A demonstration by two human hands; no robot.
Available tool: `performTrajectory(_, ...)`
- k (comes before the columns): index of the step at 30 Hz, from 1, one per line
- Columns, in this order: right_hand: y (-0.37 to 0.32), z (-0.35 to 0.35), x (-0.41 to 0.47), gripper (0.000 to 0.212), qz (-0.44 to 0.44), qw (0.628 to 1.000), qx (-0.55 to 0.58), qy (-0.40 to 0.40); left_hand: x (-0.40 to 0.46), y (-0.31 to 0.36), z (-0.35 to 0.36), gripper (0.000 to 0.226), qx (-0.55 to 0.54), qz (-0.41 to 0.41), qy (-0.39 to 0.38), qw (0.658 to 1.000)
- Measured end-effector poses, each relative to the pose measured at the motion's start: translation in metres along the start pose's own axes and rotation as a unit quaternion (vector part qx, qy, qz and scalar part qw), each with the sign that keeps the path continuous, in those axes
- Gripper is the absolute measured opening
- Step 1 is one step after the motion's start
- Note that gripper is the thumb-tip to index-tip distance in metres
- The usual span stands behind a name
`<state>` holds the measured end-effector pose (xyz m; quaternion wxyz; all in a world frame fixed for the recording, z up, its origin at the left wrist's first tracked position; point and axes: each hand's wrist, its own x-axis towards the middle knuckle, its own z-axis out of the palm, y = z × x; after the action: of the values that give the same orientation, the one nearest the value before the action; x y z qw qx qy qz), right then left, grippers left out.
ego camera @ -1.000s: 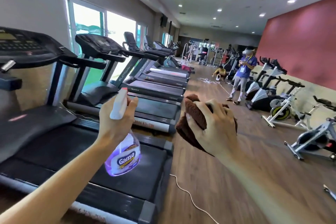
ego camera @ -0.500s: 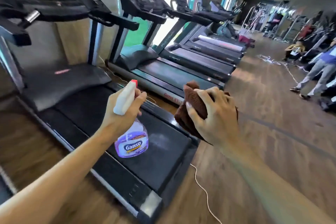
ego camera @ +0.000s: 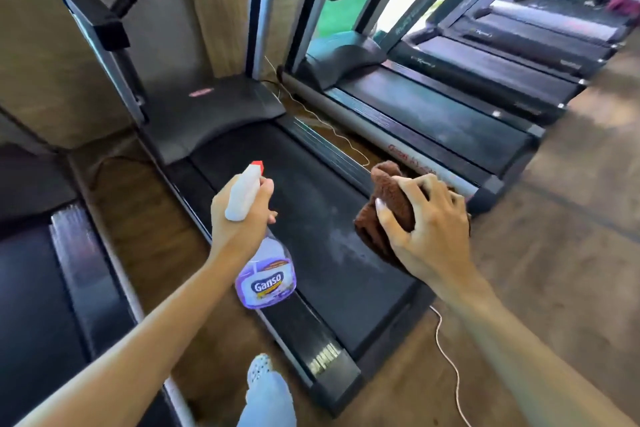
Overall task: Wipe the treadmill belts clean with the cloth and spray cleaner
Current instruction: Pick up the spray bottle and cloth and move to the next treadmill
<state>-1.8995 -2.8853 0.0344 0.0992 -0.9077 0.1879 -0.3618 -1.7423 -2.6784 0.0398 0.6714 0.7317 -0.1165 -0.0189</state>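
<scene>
The left hand (ego camera: 242, 218) has its fingers wrapped round the neck of the spray bottle (ego camera: 265, 270), held in the air over the left edge of the belt (ego camera: 322, 218). The right hand (ego camera: 429, 232) has its fingers clamped on the bunched brown cloth (ego camera: 388, 191), held above the belt's right edge. A pale smear (ego camera: 349, 250) marks the belt between them.

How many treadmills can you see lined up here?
5, perhaps more beyond the frame. One at the far left edge, one under the hands, one just right of it, and two more further right, blurred.
</scene>
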Motion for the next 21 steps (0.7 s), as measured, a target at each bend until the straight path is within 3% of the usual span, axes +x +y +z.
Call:
performTrajectory(6,0.003,0.076,0.042,0.043,0.069,0.997,-0.02,0.007,0.099,-0.05,0.008,0.002,0.016,-0.008,-0.03,0.999)
performTrajectory(10,-0.009,0.137,0.073,0.045,0.127,0.991,-0.047,0.015,0.178,-0.078,0.013,0.005,0.015,0.017,-0.098,0.995)
performTrajectory(14,-0.032,0.196,0.109,0.043,0.213,0.971,-0.081,0.075,0.263,-0.098,0.02,0.01,-0.001,0.011,-0.205,0.979)
performTrajectory(21,-0.053,0.234,0.132,0.042,0.285,0.946,-0.128,0.09,0.331,-0.109,0.04,0.012,0.005,0.021,-0.332,0.943)
